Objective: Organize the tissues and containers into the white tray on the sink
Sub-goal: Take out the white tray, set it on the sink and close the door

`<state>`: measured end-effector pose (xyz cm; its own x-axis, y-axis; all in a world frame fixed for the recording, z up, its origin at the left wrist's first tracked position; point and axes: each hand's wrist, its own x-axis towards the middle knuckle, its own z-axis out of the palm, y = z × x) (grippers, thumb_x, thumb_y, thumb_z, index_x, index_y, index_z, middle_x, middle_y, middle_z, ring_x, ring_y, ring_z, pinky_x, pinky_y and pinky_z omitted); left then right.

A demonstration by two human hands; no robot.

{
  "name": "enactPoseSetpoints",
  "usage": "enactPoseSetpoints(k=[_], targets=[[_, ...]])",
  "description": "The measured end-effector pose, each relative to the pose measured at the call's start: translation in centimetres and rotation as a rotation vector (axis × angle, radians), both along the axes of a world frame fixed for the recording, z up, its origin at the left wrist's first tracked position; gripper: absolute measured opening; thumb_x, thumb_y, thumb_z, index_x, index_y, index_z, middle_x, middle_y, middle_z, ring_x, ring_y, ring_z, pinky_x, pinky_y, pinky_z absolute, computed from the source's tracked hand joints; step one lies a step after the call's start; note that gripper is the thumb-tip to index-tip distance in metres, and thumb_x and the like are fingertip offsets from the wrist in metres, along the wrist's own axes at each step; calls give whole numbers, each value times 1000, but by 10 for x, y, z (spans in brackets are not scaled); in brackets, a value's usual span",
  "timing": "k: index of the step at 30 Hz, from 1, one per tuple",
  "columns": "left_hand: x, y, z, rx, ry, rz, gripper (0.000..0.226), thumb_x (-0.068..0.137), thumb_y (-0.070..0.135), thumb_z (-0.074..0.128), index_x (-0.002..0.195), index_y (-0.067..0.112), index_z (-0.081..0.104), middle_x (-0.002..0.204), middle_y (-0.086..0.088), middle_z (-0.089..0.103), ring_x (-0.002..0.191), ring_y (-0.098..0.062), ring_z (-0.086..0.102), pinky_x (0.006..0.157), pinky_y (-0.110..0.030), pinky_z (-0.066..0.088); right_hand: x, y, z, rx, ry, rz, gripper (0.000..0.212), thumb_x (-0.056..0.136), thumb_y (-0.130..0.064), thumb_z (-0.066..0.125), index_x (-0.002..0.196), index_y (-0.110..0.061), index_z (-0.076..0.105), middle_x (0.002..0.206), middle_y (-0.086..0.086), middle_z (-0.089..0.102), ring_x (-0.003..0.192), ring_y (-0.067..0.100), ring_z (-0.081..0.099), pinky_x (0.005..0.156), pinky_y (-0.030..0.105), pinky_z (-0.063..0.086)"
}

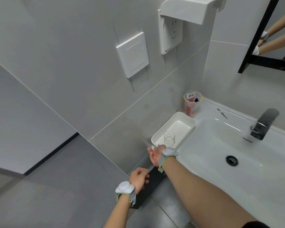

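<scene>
The white tray (172, 120) sits on the sink's left ledge against the wall. A small clear container (169, 137) stands upright inside it, near its front end. Behind the tray stands a clear plastic cup (192, 104) with a red-and-white tube in it. My right hand (154, 156) is at the tray's near end, palm turned left, fingers apart, thumb by the rim. My left hand (138, 178) is lower, beside the dark cabinet front below the sink edge, its fingers curled with nothing visible in them. No tissues are in view.
The white sink basin (220, 145) with its drain (231, 160) lies to the right, with a dark faucet (263, 124) at the back. Small metal tools (221, 112) lie on the back ledge. A covered wall socket (171, 30) and a mirror (278, 38) hang above.
</scene>
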<state>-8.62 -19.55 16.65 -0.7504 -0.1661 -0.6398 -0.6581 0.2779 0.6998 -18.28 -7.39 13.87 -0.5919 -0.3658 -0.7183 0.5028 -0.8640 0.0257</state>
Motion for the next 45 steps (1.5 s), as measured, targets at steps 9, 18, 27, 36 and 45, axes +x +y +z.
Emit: enactPoseSetpoints(k=[9,18,27,36,45], targets=[[14,-51,-25,-68,-58,-92,17,96,22,54,81,22,61,78,0,66,63,-13,57,50,-22,40,3,-9,17,396,-19,264,42,95,-53,45,96,-12,53,81,1,64,35,9,59,32,11,36],[26,-108,-70,-238,-89,-226,17,87,28,63,73,19,63,76,-2,65,78,-25,60,77,-33,48,72,2,5,609,23,283,45,91,-48,56,107,-6,55,88,9,70,45,13,59,40,16,43],[41,-123,-85,-242,-119,-333,25,89,25,63,109,10,60,98,-11,62,86,-27,55,80,-34,43,169,20,-28,723,-153,166,35,93,-42,56,97,-7,58,88,12,70,54,17,64,44,21,49],[45,-125,-92,-306,-211,-472,56,87,35,58,137,10,46,122,-13,63,112,-34,61,102,-38,45,232,28,-41,768,-243,76,31,93,-38,55,96,-8,58,91,12,70,69,21,65,60,27,52],[52,-99,-77,-431,-220,-522,42,92,35,53,124,9,60,126,-14,66,115,-34,62,94,-31,44,255,42,-44,779,-297,54,29,93,-38,55,94,-9,58,87,11,71,70,21,66,61,28,52]])
